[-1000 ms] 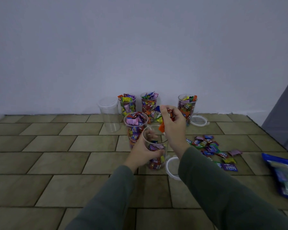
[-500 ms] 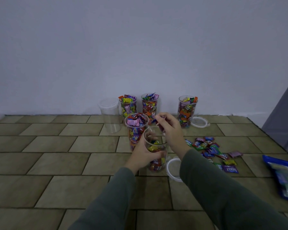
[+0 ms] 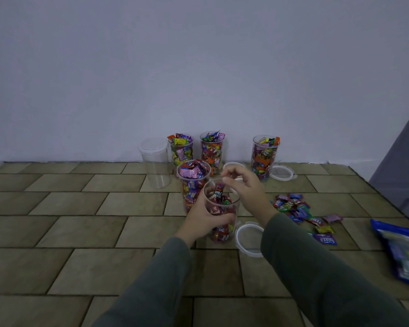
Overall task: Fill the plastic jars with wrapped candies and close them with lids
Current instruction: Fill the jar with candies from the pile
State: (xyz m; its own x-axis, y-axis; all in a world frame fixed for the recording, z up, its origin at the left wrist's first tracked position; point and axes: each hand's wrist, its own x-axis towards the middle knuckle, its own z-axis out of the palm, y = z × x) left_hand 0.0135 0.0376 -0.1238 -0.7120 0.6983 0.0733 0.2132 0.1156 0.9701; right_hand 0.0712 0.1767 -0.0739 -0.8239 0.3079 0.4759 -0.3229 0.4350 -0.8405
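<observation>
Two hands work over one clear plastic jar (image 3: 220, 215) standing on the tiled floor (image 3: 80, 232), part-filled with wrapped candies. The left hand (image 3: 204, 219) grips the jar's side, fingers curled round its wall. The right hand (image 3: 244, 190) hovers over the open rim, fingertips (image 3: 226, 179) drawn loosely together and pointing down into the mouth (whether they pinch a candy I cannot tell). A lid (image 3: 248, 239) lies on the floor just beside the jar, to its right. Behind stand four full jars (image 3: 194, 182) and an empty jar (image 3: 155, 161), near the wall. Loose candies (image 3: 300, 213) are scattered to the right, and a blue bag (image 3: 404, 251) lies farther right.
</observation>
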